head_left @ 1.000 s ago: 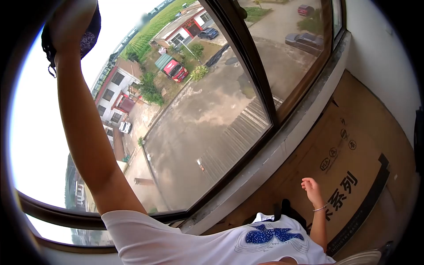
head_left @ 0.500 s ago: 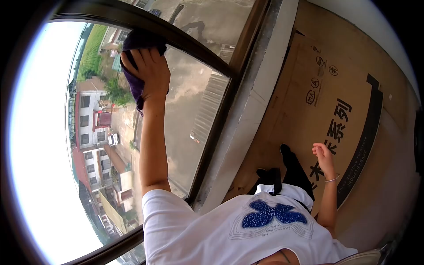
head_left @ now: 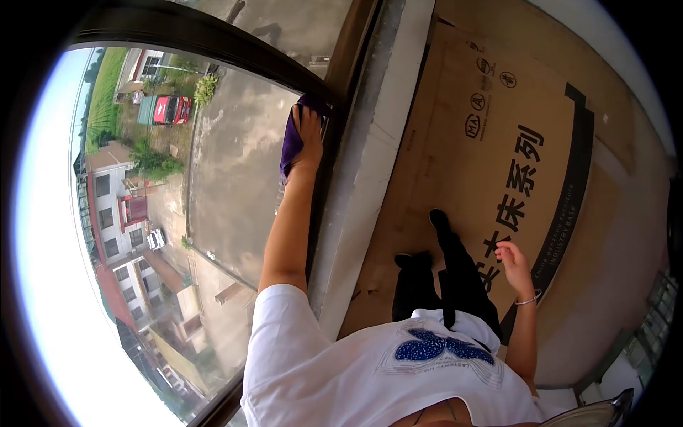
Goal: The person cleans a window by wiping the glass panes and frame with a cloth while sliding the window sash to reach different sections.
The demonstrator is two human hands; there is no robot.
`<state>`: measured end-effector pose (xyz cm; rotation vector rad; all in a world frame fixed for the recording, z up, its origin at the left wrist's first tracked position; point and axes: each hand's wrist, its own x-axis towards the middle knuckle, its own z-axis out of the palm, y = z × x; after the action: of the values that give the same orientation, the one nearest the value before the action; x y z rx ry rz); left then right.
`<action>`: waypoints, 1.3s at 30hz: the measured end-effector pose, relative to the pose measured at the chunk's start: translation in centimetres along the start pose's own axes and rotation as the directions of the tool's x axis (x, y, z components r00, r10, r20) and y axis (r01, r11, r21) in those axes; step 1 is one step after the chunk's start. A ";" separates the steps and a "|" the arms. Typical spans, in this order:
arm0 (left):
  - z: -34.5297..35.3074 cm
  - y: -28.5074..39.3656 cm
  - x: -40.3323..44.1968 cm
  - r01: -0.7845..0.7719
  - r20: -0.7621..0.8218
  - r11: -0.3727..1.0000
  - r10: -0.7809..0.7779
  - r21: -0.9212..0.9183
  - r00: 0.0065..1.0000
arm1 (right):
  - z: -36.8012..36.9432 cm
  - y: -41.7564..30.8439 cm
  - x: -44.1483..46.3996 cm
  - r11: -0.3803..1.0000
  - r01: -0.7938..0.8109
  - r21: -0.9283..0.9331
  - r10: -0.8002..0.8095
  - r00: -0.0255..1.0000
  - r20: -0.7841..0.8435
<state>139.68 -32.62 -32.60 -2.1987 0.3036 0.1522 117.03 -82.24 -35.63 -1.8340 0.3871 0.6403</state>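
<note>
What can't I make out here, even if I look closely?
All in the head view:
- Palm of the left hand: hidden by the back of the hand.
- Part of the purple cloth: covered by that hand.
- Number plate of the red truck: too small.
- Small lettering on the white shirt: too small and blurred.
- Dark-rimmed thing, lower right: cut off by the bottom edge.

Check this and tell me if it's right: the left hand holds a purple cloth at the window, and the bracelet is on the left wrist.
Wrong about the bracelet: the head view shows it on the wrist of the right hand, not the left. The rest stands: the left hand holds a purple cloth at the window.
</note>
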 end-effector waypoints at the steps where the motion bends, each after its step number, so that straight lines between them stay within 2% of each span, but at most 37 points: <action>1: 1.1 1.0 0.5 -0.043 0.044 0.998 0.044 -0.040 0.998 | 0.3 0.0 -0.3 1.000 0.001 -0.010 -0.001 1.000 -0.003; 3: 2.7 2.8 0.5 -0.076 0.074 0.993 0.083 -0.092 0.994 | 0.6 -0.1 -0.8 1.000 0.011 -0.019 -0.011 1.000 0.008; 6: 4.3 4.9 -0.8 -0.045 -0.014 0.986 0.044 -0.162 0.999 | 1.4 -0.6 -2.2 0.998 0.046 -0.032 -0.047 0.999 -0.014; 8: 5.4 5.6 -3.2 0.012 -0.124 0.978 -0.038 -0.210 0.992 | 2.0 -1.0 -3.0 0.998 0.052 -0.040 -0.053 0.998 -0.018; 10: 7.1 6.5 -7.6 -0.023 -0.180 0.862 -0.080 -0.506 0.980 | 2.9 -1.2 -4.2 0.997 0.059 -0.040 -0.060 0.998 -0.016; 13: 8.9 8.7 -17.1 -0.028 -0.243 0.679 -0.223 -0.733 0.944 | 5.3 -1.5 -5.2 0.995 0.086 -0.059 -0.085 0.996 0.021; 14: 7.6 8.4 -20.5 0.038 -0.129 0.622 -0.221 -0.782 0.967 | 6.4 -2.0 -5.7 0.995 0.090 -0.044 -0.087 0.994 0.062; 15: 6.5 8.6 -23.8 0.074 -0.131 0.585 -0.301 -0.808 0.945 | 7.7 -2.5 -6.0 0.995 0.096 -0.031 -0.092 0.990 0.104; 16: 5.4 9.1 -27.0 0.162 0.010 0.406 -0.351 -0.900 0.936 | 9.2 -2.9 -6.3 0.993 0.116 0.025 -0.118 0.979 0.167; 17: 4.4 11.7 -30.8 0.372 0.493 -0.325 -0.523 -0.869 0.695 | 12.5 -4.1 -6.4 0.983 0.123 0.137 -0.159 0.940 0.303; 18: 3.8 11.8 -33.3 0.357 0.597 -0.490 -0.528 -0.795 0.604 | 14.8 -5.6 -7.2 0.989 0.115 0.089 -0.140 0.919 0.369; 19: 2.5 11.5 -35.6 0.363 0.680 -0.614 -0.423 -0.701 0.598 | 17.4 -6.9 -7.9 0.989 0.111 0.094 -0.141 0.888 0.438; 20: 0.6 11.2 -37.1 0.352 0.679 -0.622 -0.427 -0.700 0.597 | 19.8 -7.2 -7.9 0.977 0.194 0.089 -0.212 0.840 0.499; 22: -4.3 10.7 -39.6 0.045 0.649 -0.919 -0.241 -0.391 0.722 | 24.2 -10.5 -9.9 0.947 0.285 0.151 -0.316 0.728 0.608; 23: -6.9 9.8 -40.7 0.011 0.626 -0.986 -0.098 -0.168 0.773 | 26.2 -11.4 -10.8 0.934 0.270 0.234 -0.356 0.670 0.651; 24: -8.8 8.9 -41.8 -0.007 0.565 -0.998 0.031 0.065 0.825 | 28.1 -12.3 -11.5 0.895 0.312 0.318 -0.445 0.579 0.683; 25: -9.3 8.3 -43.0 0.036 0.508 -0.994 0.085 0.105 0.857 | 29.4 -13.1 -12.1 0.882 0.353 0.313 -0.465 0.537 0.704; 26: -9.4 7.8 -44.1 0.015 0.517 -0.994 0.069 0.109 0.853 | 30.3 -13.6 -12.6 0.867 0.391 0.308 -0.480 0.493 0.725; 27: -9.0 6.9 -45.3 0.008 0.494 -0.900 -0.231 -0.435 0.838 | 31.1 -13.6 -12.7 0.914 0.212 0.346 -0.405 0.509 0.759; 28: -9.2 5.4 -46.3 0.026 0.323 -0.532 -0.473 -0.846 0.819 | 31.8 -13.9 -12.7 0.930 0.028 0.366 -0.328 0.510 0.795; 29: -9.8 3.8 -47.7 0.071 0.354 -0.436 -0.615 -0.897 0.704 | 32.5 -14.2 -12.8 0.908 -0.162 0.387 -0.230 0.580 0.782; 30: -9.7 2.3 -49.5 0.153 0.324 -0.292 -0.738 -0.944 0.592 | 32.8 -14.5 -12.0 0.914 -0.149 0.377 -0.233 0.569 0.789; 32: -9.7 -1.7 -53.3 0.392 0.074 0.064 -0.942 -0.918 0.328 | 33.2 -15.2 -9.7 0.789 -0.367 0.493 -0.125 0.689 0.714; 33: -10.0 -3.5 -55.5 0.571 -0.016 0.121 -0.983 -0.812 0.185 | 33.3 -16.4 -8.3 0.757 -0.334 0.562 -0.151 0.747 0.647; 34: -10.0 -5.2 -57.7 0.732 -0.157 0.149 -0.986 -0.665 0.058 | 33.3 -17.8 -6.5 0.702 -0.265 0.662 -0.217 0.805 0.552; 35: -10.4 -7.3 -59.7 0.865 -0.311 0.144 -0.950 -0.481 -0.014 | 32.9 -19.9 -4.6 0.667 -0.180 0.723 -0.306 0.819 0.486; 36: -10.7 -8.8 -61.6 0.952 -0.418 0.054 -0.905 -0.303 -0.082 | 32.3 -22.7 -3.0 0.609 -0.099 0.787 -0.408 0.812 0.418; 37: -10.1 -10.2 -63.4 0.971 -0.528 0.019 -0.842 -0.239 -0.113 | 31.8 -25.6 -1.1 0.557 -0.009 0.830 -0.488 0.805 0.336; 38: -9.4 -10.9 -64.6 0.973 -0.529 0.014 -0.841 -0.231 -0.114 | 30.8 -29.3 -0.4 0.521 0.068 0.851 -0.518 0.818 0.251; 39: -8.8 -11.6 -65.6 0.942 -0.530 0.003 -0.828 -0.335 -0.186 | 30.3 -32.2 0.9 0.444 0.140 0.885 -0.588 0.791 0.170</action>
<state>79.71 -22.33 -4.16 -1.6105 -1.0207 -1.4567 128.16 -42.70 -19.31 -0.7072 -0.0791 0.4155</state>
